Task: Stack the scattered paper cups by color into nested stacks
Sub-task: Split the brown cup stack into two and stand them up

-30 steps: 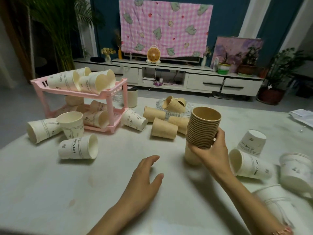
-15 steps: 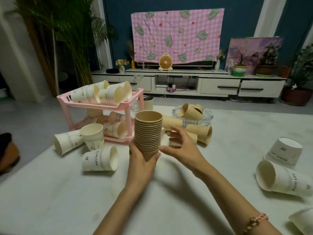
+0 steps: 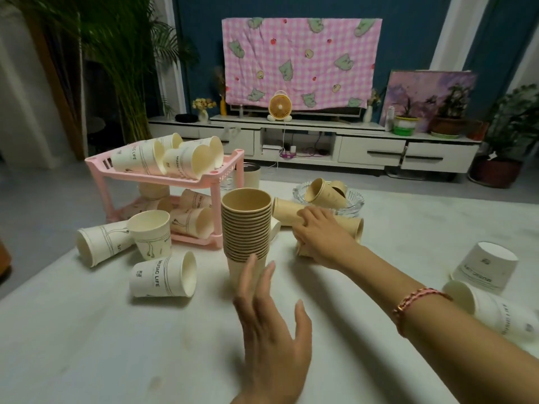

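While the white cups (image 3: 162,277) lie loose around 9 o'clock by the pink rack (image 3: 217,182), the brown stack (image 3: 246,228) stands alone mid-counter (image 3: 87,345). The left hand (image 3: 272,322), spread wide and empty, sits just at its 6 o'clock; a bump would probably topple it. At 3 o'clock the right hand (image 3: 322,234) covers a lying brown cup (image 3: 303,249), grip unclear. Near counter's bare; white cups crowd the right edge.
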The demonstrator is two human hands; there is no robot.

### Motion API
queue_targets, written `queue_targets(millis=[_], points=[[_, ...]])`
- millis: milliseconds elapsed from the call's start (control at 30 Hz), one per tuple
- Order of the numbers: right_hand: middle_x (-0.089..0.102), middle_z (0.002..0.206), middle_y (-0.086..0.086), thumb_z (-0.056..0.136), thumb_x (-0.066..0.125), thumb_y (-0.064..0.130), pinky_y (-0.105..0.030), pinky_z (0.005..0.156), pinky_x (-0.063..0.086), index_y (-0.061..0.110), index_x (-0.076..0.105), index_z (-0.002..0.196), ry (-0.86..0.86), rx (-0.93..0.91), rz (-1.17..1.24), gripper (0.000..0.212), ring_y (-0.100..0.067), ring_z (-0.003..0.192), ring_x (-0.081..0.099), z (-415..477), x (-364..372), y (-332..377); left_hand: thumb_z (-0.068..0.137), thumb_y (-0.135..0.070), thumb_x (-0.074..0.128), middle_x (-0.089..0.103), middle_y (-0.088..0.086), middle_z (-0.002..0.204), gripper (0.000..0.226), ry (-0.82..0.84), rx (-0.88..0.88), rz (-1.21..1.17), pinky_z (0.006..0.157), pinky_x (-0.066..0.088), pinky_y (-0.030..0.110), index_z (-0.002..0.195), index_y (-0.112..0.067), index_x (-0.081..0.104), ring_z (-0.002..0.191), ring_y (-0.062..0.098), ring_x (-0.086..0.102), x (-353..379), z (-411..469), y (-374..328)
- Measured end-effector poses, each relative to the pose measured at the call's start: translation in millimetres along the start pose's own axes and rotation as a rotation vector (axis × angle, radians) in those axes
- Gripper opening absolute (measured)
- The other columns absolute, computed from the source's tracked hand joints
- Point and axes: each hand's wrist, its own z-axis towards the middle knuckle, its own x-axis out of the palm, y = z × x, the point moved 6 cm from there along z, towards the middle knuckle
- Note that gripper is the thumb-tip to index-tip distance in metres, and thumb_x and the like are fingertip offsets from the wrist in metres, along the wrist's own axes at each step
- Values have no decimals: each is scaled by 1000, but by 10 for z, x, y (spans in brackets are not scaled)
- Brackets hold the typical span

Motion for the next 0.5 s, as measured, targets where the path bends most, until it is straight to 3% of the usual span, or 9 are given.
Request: queue_targets(millis=[33,100,167,233,300,400,433,500], points=[[44,131,-14,87,49,12,-38,103,24,10,53,109,21,-42,-13,23,-31,126,33,-29,-2,16,75,-23,52,26,2,140,61,49,62,-29,107,27,18,131,-24,27,131,19,32,33,-48,-60],[49,128,-9,87,52,16,-34,102,24,12,56,109,51,-90,27,23,-28,125,36,-129,-48,6,75,-30,53,25,-7,139,59,132,11,-121,106,21,7,128,-28,29,132,12,30,102,-60,-37],[53,126,-7,87,53,21,-33,99,27,12,60,107,0,-39,208,22,-26,124,40,-289,-242,-50,69,-43,58,20,-17,137,66,192,-195,-227,105,21,6,127,-39,25,131,8,29,183,-40,57],[57,122,-5,88,55,26,-33,97,34,11,64,98,-46,83,512,21,-22,117,46,-476,-487,-136,57,-52,66,22,-12,138,91,302,-442,-324,103,29,16,131,-40,15,129,8,32,331,-38,126],[58,121,0,87,57,29,-27,96,38,15,65,85,110,171,856,17,-13,112,49,-683,-582,-83,44,-56,69,35,-9,134,110,436,-607,-422,90,39,16,135,-35,11,118,7,43,481,-32,172],[65,111,-4,81,62,36,-23,87,43,15,64,74,379,177,1166,23,-15,102,58,-914,-514,73,44,-44,72,55,0,121,93,507,-710,-541,79,47,17,125,-32,28,101,9,57,605,-18,228],[67,108,-5,79,63,39,-22,84,44,12,67,81,363,214,1242,27,-15,100,60,-919,-493,30,43,-44,72,57,1,118,87,503,-718,-554,80,49,19,121,-30,34,99,8,58,612,-17,240],[67,99,-7,81,64,31,-16,72,46,10,66,90,122,443,1363,23,-17,92,59,-818,-371,-276,37,-53,70,57,-2,113,91,468,-718,-543,82,51,22,119,-28,39,98,6,57,584,-10,285]])
